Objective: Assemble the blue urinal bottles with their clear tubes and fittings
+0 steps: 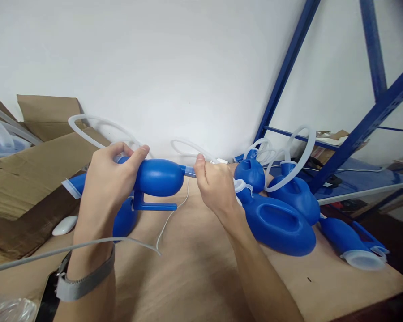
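Note:
My left hand [109, 185] is wrapped round a blue plastic urinal bottle [159, 178], which lies sideways in the air with its handle below. At the bottle's narrow right end sits a short clear sleeve [190, 171]. My right hand [216, 185] is closed round the translucent tube at that sleeve, and the fingers hide the joint. A loop of translucent tube [184, 142] rises behind my right hand; another tube loop [87, 117] arcs behind my left. Beneath the held bottle, another blue object [125, 219] stands partly hidden by my left arm.
Several blue bottles [278, 221] with tubes rest at the right, beside a bottle with a pale cap [364, 259]. An open cardboard box [36, 174] stands left, near a white mouse [65, 225]. A thin cable [121, 239] crosses in front. A blue metal shelf frame [289, 67] rises right.

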Demonstrator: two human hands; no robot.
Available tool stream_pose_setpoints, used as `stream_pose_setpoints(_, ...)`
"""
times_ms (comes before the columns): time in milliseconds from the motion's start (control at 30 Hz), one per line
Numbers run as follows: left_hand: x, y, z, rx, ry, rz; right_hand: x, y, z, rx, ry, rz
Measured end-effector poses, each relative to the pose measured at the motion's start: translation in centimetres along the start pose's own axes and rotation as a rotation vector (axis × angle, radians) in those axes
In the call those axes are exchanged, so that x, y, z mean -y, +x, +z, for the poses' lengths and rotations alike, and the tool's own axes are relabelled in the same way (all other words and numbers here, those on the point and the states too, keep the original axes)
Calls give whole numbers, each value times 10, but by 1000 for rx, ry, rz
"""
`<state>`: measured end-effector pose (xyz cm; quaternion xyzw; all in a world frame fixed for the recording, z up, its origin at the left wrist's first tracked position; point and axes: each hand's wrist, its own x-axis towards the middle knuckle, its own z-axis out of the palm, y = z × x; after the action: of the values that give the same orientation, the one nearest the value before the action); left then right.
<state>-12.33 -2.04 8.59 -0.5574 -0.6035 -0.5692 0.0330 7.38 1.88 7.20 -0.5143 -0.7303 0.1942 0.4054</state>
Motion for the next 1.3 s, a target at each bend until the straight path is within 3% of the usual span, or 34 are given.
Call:
stream_pose_setpoints(167,-3,-2,4,-113,-72,199,6,-3,-4,-46,66,24)
stream_pose_setpoints(367,12,-3,26,-225,-282,340,10,-7,-17,-12,165,112)
stream_pose_setpoints(500,11,-5,28,-284,-400,597,3,-4,-25,268,255,221)
stream_pose_setpoints(567,6,-7,26,-286,-406,633,0,-2,-28,403,358,252)
stream_pose_setpoints(633,2,-7,24,-280,-417,587,-2,-1,-30,432,434,245)
stream_pose_setpoints(700,2,-6,23,-305,-410,520,-1,-3,-31,342,410,179)
stream_pose_setpoints(833,8,-3,25,-335,-294,286,0,-7,-36,90,113,-89)
stream_pose_setpoints(1000,15,1,26,-348,-323,-7,-10,-4,-26,-13,-358,-369)
stream_pose_setpoints(1100,8,0,23,-302,-285,-71,-11,-2,-12,-108,-511,-298)
stream_pose_setpoints(1200,-2,-4,20,-247,-245,-59,-7,-2,-2,-42,-529,-93)
stream_pose_setpoints(1300,-8,-8,22,-225,-201,39,-5,-3,0,-17,-517,49)
